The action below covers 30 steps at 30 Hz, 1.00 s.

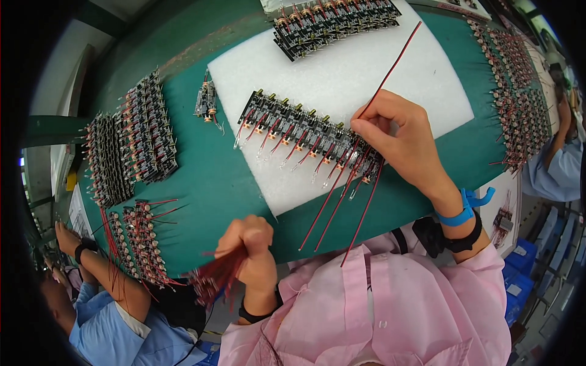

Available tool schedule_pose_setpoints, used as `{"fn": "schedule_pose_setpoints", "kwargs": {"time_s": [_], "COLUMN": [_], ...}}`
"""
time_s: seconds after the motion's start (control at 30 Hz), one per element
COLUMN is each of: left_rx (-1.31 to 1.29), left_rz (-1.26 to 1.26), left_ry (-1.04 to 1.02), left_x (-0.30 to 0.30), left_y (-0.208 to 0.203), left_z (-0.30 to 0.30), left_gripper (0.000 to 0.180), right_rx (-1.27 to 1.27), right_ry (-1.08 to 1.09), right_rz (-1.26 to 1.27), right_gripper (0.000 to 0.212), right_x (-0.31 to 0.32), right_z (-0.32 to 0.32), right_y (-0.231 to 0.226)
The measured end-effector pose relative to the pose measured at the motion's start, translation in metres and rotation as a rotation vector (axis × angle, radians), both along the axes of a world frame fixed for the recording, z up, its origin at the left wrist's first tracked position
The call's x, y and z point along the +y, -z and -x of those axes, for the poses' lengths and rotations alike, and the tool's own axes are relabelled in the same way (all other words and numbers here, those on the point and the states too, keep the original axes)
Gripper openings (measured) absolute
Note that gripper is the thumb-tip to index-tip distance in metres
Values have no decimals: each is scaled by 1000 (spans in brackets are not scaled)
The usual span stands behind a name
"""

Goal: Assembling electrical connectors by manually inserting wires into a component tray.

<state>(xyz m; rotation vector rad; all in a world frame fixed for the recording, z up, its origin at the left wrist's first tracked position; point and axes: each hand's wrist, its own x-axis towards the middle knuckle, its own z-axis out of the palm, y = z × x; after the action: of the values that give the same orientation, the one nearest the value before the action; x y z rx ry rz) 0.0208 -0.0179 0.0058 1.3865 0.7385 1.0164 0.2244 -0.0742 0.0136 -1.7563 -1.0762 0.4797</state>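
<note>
The right grip point(397, 131) pinches a thin wire point(397, 64) over the near end of the circuit-board row point(293, 125) — its long axis running leftward from those fingertips — while the left grip point(250, 244), farther from the row, clutches a blurred wire bunch point(213, 276).

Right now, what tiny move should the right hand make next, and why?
Maybe guide the red-and-black wire down against the right end of the row of circuit boards: the right hand pinches it there, long red wires trail from that end, and the left hand holds more.
</note>
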Motion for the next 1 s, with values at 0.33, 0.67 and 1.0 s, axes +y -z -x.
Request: {"fn": "schedule_pose_setpoints", "kwargs": {"time_s": [0.33, 0.67, 1.0], "left_rx": [-36, -19, 4], "left_rz": [-44, -72, -62], "left_ry": [59, 50, 75], "left_x": [-8, -7, -6], "left_y": [5, 8, 6], "left_z": [-11, -10, -9], "left_gripper": [41, 40, 38], "right_rx": [-44, -58, -69], "right_ry": [26, -11, 23], "right_rz": [-35, 4, -38], "right_gripper": [6, 6, 6], "right_x": [1, 3, 5], "right_z": [1, 1, 3], "right_y": [1, -2, 2]}}
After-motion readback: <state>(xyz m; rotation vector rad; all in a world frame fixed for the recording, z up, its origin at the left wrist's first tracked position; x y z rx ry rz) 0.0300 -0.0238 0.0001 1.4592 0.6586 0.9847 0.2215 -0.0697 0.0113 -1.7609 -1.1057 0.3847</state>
